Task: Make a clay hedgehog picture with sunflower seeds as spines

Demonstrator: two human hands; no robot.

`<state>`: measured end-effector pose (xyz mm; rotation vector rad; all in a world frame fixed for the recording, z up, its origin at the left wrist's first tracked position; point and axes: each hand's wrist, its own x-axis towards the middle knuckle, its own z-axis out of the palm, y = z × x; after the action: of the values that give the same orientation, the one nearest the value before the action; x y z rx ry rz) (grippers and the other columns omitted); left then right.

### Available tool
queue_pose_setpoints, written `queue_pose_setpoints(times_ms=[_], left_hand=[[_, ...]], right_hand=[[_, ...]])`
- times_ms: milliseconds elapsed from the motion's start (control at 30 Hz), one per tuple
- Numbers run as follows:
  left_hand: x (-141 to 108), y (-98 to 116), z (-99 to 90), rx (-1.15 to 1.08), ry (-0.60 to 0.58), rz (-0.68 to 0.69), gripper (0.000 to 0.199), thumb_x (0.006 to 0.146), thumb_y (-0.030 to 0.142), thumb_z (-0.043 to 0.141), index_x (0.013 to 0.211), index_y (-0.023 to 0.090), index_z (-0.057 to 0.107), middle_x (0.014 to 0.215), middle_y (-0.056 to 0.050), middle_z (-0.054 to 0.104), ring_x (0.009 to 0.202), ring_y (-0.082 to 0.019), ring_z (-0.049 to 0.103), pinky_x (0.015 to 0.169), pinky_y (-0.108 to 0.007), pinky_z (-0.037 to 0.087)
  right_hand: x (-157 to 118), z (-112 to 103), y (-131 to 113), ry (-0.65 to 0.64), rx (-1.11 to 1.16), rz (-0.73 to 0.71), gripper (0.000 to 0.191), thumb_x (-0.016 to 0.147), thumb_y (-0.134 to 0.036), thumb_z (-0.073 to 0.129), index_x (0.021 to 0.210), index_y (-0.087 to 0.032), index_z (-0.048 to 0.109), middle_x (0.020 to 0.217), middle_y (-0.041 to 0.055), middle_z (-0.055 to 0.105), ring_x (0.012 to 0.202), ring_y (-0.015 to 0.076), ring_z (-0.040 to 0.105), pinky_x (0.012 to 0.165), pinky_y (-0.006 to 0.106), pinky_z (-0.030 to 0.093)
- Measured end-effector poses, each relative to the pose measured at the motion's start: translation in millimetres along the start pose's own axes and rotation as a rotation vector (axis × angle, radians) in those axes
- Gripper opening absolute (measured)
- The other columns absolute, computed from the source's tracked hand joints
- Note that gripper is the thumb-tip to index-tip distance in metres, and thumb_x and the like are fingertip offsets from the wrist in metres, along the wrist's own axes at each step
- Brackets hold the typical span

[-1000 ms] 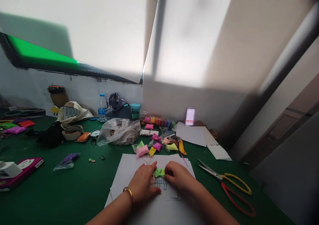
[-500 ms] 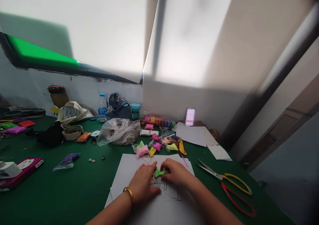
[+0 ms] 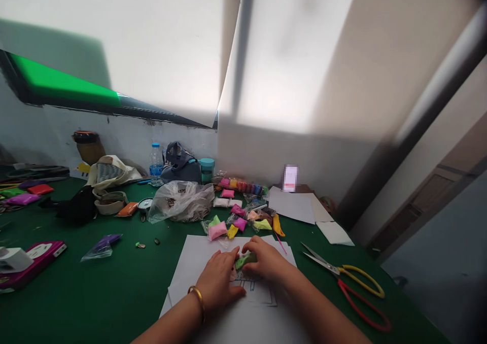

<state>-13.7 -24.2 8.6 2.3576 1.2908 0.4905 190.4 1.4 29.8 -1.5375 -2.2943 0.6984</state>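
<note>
A piece of light green modelling clay (image 3: 245, 260) lies over a drawing with dark lines on white paper (image 3: 190, 250). The thumb and fingers of my right hand (image 3: 266, 259) pinch its right side. My left hand (image 3: 218, 278), with a gold bangle at the wrist, rests on the paper with its fingers stretched out, just left of the clay. Beside the left fingertips shows a small pale pinkish patch with a dark dot, partly covered. Much of the drawing is hidden by both hands.
Scissors (image 3: 338, 271) with yellow and red handles lie blades apart on the right. Behind the paper are several clay packets (image 3: 217, 230) and a clear plastic bag (image 3: 182, 202). A purple packet (image 3: 102, 246) and a magenta box (image 3: 34, 265) are at left.
My right hand has shifted slightly up and left, and the right side of the green clay looks lifted or folded. My left hand has stayed in place.
</note>
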Motion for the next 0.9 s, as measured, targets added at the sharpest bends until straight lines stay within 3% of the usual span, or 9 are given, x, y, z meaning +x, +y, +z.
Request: queue_pose_setpoints(times_ms=[67, 200, 433, 567, 667, 800, 900], left_hand=[[-0.1, 0.1, -0.1, 0.005, 0.001, -0.005, 0.095, 0.063, 0.034, 0.082, 0.146, 0.022, 0.036, 0.13, -0.011, 0.062, 0.12, -0.032, 0.055, 0.114, -0.054, 0.03], [0.0, -1.0, 0.6, 0.017, -0.009, -0.024, 0.101, 0.063, 0.034, 0.083, 0.149, 0.02, 0.031, 0.131, -0.012, 0.06, 0.122, -0.032, 0.054, 0.114, -0.054, 0.03], [0.3, -1.4, 2.0, 0.015, -0.025, -0.032, 0.106, 0.064, 0.034, 0.082, 0.151, 0.022, 0.024, 0.131, -0.012, 0.061, 0.122, -0.032, 0.054, 0.114, -0.053, 0.029], [-0.1, -0.4, 2.7, 0.003, -0.023, -0.054, 0.109, 0.063, 0.033, 0.083, 0.152, 0.022, 0.021, 0.134, -0.012, 0.059, 0.126, -0.033, 0.051, 0.114, -0.053, 0.029], [-0.1, -0.3, 3.6, -0.002, -0.02, -0.081, 0.111, 0.063, 0.033, 0.082, 0.153, 0.018, 0.02, 0.136, -0.014, 0.057, 0.13, -0.033, 0.048, 0.116, -0.052, 0.027], [0.4, -0.5, 3.8, 0.012, -0.023, -0.091, 0.111, 0.063, 0.034, 0.081, 0.153, 0.019, 0.019, 0.136, -0.014, 0.056, 0.13, -0.034, 0.048, 0.115, -0.052, 0.028], [0.3, 0.2, 2.3, 0.0, -0.027, -0.092, 0.111, 0.063, 0.034, 0.082, 0.153, 0.019, 0.019, 0.136, -0.014, 0.057, 0.13, -0.034, 0.048, 0.115, -0.053, 0.027]], right_hand=[[1.7, 3.1, -0.2, 0.005, -0.015, 0.009, 0.033, 0.076, -0.036, 0.076, 0.107, -0.028, 0.067, 0.112, 0.0014, 0.06, 0.096, 0.0188, 0.06, 0.077, 0.026, 0.042], [7.3, 9.2, 0.9, 0.046, -0.021, -0.013, 0.013, 0.088, -0.029, 0.063, 0.099, -0.026, 0.07, 0.104, 0.0015, 0.063, 0.094, 0.017, 0.06, 0.08, 0.025, 0.041], [6.4, 8.1, 3.2, 0.127, 0.014, 0.01, 0.021, 0.094, -0.027, 0.051, 0.103, -0.025, 0.07, 0.103, 0.0035, 0.067, 0.098, 0.0187, 0.06, 0.082, 0.027, 0.042], [4.2, 7.5, -1.9, 0.097, -0.001, -0.133, 0.026, 0.083, -0.033, 0.071, 0.109, -0.03, 0.07, 0.109, 0.003, 0.064, 0.105, 0.0208, 0.056, 0.088, 0.028, 0.04], [6.4, 12.5, -6.5, 0.107, -0.032, -0.167, 0.028, 0.074, -0.027, 0.078, 0.101, -0.028, 0.071, 0.1, 0.0015, 0.064, 0.099, 0.0199, 0.055, 0.085, 0.028, 0.039], [11.9, 21.5, -6.0, 0.164, 0.033, -0.105, 0.004, 0.081, -0.021, 0.068, 0.084, -0.023, 0.069, 0.089, 0.0004, 0.064, 0.091, 0.0176, 0.055, 0.081, 0.027, 0.037], [14.9, 25.2, 1.2, 0.235, 0.095, -0.014, 0.004, 0.083, -0.023, 0.063, 0.081, -0.021, 0.066, 0.086, 0.0015, 0.064, 0.085, 0.0179, 0.055, 0.075, 0.027, 0.037]])
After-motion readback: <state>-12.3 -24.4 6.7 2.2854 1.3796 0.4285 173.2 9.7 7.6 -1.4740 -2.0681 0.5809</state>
